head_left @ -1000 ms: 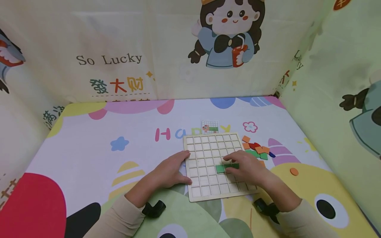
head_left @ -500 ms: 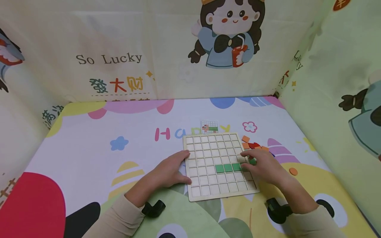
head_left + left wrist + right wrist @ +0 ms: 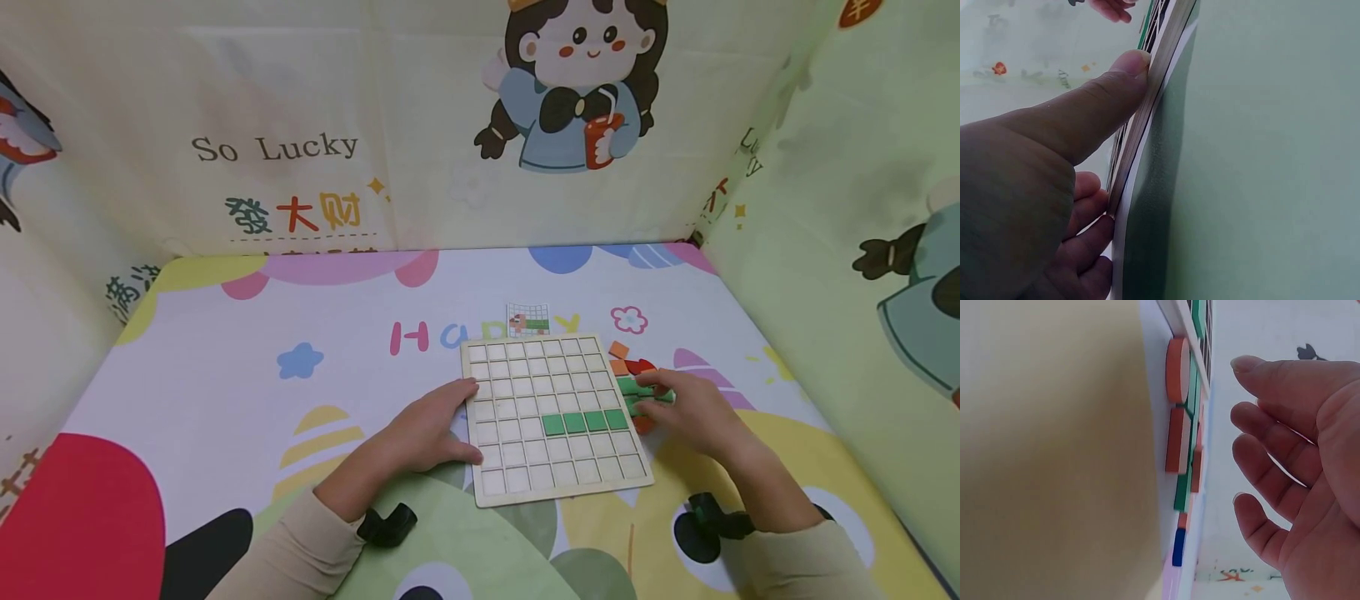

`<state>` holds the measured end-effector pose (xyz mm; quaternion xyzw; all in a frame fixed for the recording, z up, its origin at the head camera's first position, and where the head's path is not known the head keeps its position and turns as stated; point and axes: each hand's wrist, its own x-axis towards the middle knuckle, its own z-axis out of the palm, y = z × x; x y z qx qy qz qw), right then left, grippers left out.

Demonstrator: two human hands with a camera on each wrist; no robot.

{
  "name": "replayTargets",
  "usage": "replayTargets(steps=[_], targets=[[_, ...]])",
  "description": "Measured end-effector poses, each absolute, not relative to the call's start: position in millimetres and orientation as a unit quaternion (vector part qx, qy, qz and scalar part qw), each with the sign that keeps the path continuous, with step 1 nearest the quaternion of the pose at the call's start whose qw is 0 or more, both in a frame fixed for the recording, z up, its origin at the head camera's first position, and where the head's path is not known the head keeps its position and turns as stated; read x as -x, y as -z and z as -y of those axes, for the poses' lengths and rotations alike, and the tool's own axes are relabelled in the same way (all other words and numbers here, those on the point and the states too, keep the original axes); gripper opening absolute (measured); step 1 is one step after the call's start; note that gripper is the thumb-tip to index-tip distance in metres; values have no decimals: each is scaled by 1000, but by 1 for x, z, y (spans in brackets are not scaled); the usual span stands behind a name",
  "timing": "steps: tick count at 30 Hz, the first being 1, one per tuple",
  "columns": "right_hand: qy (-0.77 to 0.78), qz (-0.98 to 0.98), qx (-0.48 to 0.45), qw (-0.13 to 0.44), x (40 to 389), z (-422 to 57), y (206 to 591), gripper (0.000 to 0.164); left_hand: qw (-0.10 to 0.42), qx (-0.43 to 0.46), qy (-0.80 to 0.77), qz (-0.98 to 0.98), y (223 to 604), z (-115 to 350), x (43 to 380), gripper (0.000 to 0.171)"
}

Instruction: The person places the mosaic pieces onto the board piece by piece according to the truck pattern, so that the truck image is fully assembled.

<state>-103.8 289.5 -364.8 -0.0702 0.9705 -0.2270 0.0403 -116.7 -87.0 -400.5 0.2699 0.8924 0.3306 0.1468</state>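
Right grip [image 3: 697,414] loosely parted above green pieces [image 3: 628,386] — left grip [image 3: 427,429], relaxed, touching the edge of the grid board [image 3: 514,455]

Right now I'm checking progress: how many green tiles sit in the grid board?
4 green tiles in the grid board: fifth row from the top, its four rightmost cells. None looks hidden.

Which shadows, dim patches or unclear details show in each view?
Head: soft shadow below the right hand, details on the card too small to read; left wrist: palm of the left hand looks dim; right wrist: soft shading across the yellow tabletop.
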Motion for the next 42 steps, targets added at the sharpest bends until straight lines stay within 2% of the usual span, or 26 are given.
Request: replayTargets(steps=[9, 16, 42], targets=[[225, -971, 73, 35, 106, -306, 369, 39, 146, -270, -331, -892, 402, 87, 117, 89], [207, -976, 61, 31, 105, -317, 373, 47, 146, -271, -331, -892, 402, 87, 117, 89], [199, -977, 58, 42, 106, -326, 379, 45, 150, -266, -328, -894, 400, 87, 116, 90]])
